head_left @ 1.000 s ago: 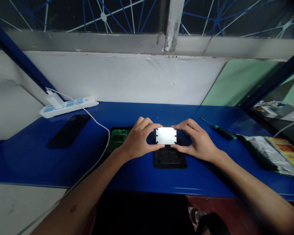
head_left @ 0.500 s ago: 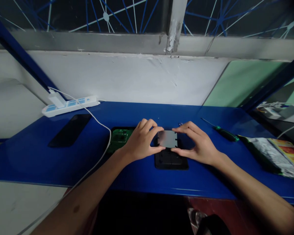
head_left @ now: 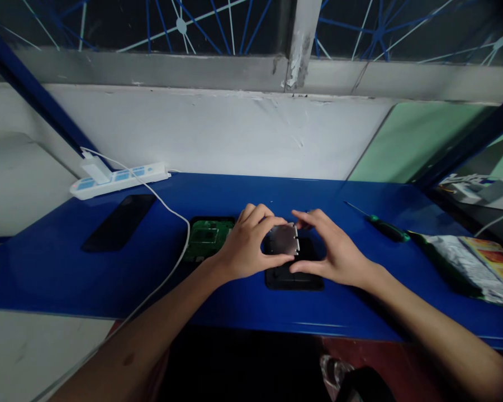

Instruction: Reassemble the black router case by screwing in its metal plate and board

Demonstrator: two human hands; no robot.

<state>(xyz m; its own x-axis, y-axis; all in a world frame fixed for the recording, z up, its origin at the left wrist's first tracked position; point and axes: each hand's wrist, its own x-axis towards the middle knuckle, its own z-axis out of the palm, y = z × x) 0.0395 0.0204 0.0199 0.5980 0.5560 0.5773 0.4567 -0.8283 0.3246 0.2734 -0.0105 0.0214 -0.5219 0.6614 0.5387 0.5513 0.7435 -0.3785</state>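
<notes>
A small square metal plate (head_left: 283, 240) with notched edges is pinched between the thumb and fingers of my left hand (head_left: 246, 241). It is tilted above a black plastic cover (head_left: 295, 277) that lies on the blue table. Just right of the plate, my right hand (head_left: 337, 251) has its thumb and fingers spread apart, holding nothing, with the fingertips close to the plate's notched edge. Partly behind my left hand sits a green circuit board (head_left: 207, 237) in a black housing.
A green-handled screwdriver (head_left: 385, 228) lies to the right, near a shiny printed packet (head_left: 465, 262). On the left are a black phone (head_left: 119, 223), a white power strip (head_left: 126, 180) and a white cable (head_left: 167, 209) running across the table (head_left: 46, 279) past the housing.
Both hands held the plate before. Now my right hand has let go and its fingers have parted, while my left hand has tilted the plate, which looks darker than its earlier bright white.
</notes>
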